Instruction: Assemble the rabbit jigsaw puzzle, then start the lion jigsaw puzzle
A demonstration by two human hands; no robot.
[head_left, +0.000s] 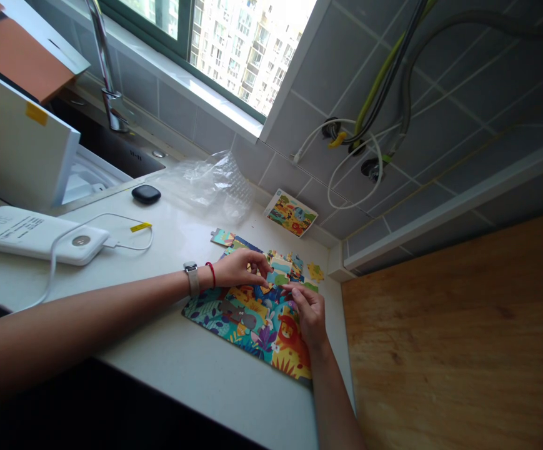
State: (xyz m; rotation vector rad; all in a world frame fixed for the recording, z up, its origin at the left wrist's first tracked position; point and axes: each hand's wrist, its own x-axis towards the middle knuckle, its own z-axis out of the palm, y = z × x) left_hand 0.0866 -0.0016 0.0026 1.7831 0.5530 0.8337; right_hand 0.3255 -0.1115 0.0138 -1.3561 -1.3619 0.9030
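A colourful animal jigsaw puzzle (245,312) lies on the white counter, its near part joined into a picture with a lion and a hippo. Over its upper middle, my left hand (240,267) is held with curled fingers and the thumb apart; no piece shows between them. My right hand (311,310) is at the puzzle's right side, thumb and forefinger pinched close to the surface. Whatever is between those fingertips is too small to make out. Loose puzzle pieces (280,265) lie overlapping just beyond both hands. One yellow piece (315,271) sits apart at the right.
A picture card (291,213) leans on the tiled wall. Clear plastic wrapping (215,187), a black rounded case (146,194) and a white power bank (41,234) with a cable are on the counter. A wooden panel (458,337) stands right; a sink (107,140) lies back left.
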